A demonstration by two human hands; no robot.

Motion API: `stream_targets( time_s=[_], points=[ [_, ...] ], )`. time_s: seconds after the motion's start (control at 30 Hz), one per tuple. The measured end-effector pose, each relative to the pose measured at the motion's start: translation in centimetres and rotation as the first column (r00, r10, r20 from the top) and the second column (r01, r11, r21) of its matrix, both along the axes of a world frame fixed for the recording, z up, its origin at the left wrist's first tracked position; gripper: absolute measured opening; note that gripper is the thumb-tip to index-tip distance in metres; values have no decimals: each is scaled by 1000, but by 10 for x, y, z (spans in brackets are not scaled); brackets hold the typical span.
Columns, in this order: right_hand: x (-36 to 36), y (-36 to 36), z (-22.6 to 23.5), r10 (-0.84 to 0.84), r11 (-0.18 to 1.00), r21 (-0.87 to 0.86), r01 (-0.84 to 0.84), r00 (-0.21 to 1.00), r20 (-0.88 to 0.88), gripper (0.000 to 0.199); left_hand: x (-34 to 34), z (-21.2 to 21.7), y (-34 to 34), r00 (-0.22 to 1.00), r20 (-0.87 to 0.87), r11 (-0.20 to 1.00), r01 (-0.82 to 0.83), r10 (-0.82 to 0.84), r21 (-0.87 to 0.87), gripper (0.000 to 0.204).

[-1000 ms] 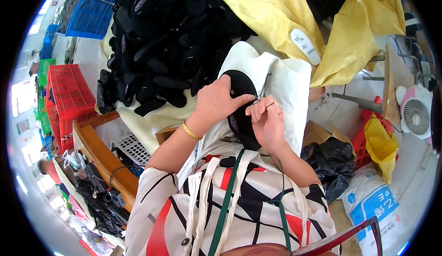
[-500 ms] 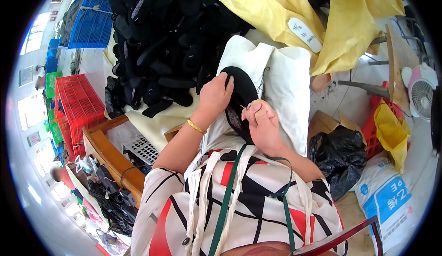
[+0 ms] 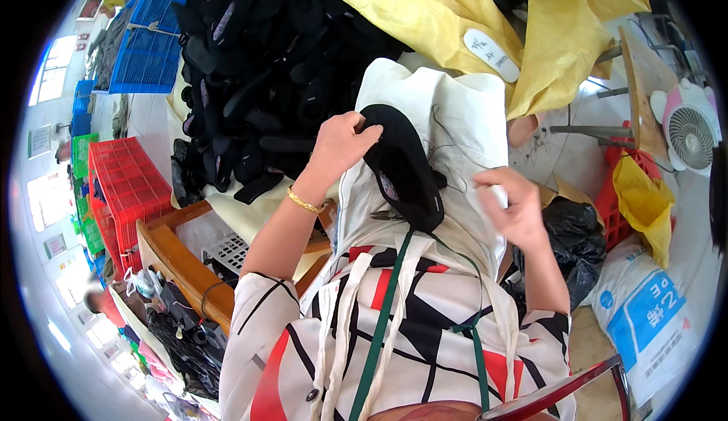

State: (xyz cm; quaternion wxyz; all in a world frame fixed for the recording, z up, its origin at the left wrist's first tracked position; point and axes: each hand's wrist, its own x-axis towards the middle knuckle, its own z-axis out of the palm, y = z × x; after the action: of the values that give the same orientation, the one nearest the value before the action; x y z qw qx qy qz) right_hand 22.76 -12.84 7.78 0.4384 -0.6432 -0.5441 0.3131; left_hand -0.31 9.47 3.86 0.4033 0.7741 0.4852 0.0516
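A black fabric slipper (image 3: 407,165) lies lengthwise on the white cloth (image 3: 474,118) over my lap, with a patterned patch showing inside its opening. My left hand (image 3: 341,147) pinches the slipper's upper left edge between thumb and fingers. Off to the right, clear of the slipper, my right hand (image 3: 513,207) is raised with its fingers curled together and slightly blurred; what they hold is too small to make out. Fine dark thread (image 3: 453,169) runs loosely over the cloth beside the slipper. A small dark tool (image 3: 385,215) lies partly hidden by the slipper's lower left edge.
A large heap of black slippers (image 3: 258,65) lies ahead on the left. Yellow sheeting (image 3: 425,12) with a white insole (image 3: 491,54) spreads beyond the cloth. A wooden drawer (image 3: 193,269) and red crate (image 3: 130,186) stand left; a black bag (image 3: 570,248) and fan (image 3: 688,129) are right.
My right hand has moved away from the slipper, to the right. The slipper now lies more fully exposed, and my left hand has shifted slightly left along its edge.
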Motion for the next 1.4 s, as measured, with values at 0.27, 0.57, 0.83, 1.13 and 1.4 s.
stream_targets(
  time_s=[0.27, 0.57, 0.83, 1.13, 1.4],
  points=[
    [-27, 30, -25, -203, 973, -215, 81, 744, -637, 12, 3, 5, -9, 978, 123, 966, -136, 166, -221, 33],
    [-77, 98, -51, 14, 967, -245, -65, 979, -205, 8, -2, 0, -17, 928, 195, 914, -244, 317, -324, 27],
    [-77, 102, -57, 22, 965, -251, -73, 980, -200, 8, -5, -11, -17, 916, 195, 896, -266, 350, -356, 27],
    [-79, 105, -68, 52, 976, -212, -57, 998, -26, 9, -4, -7, -12, 930, 172, 878, -227, 323, -422, 27],
    [-87, 106, -74, 68, 987, -152, -48, 990, 126, 8, -2, -1, -4, 908, 191, 778, -194, 373, -598, 16]
  ],
)
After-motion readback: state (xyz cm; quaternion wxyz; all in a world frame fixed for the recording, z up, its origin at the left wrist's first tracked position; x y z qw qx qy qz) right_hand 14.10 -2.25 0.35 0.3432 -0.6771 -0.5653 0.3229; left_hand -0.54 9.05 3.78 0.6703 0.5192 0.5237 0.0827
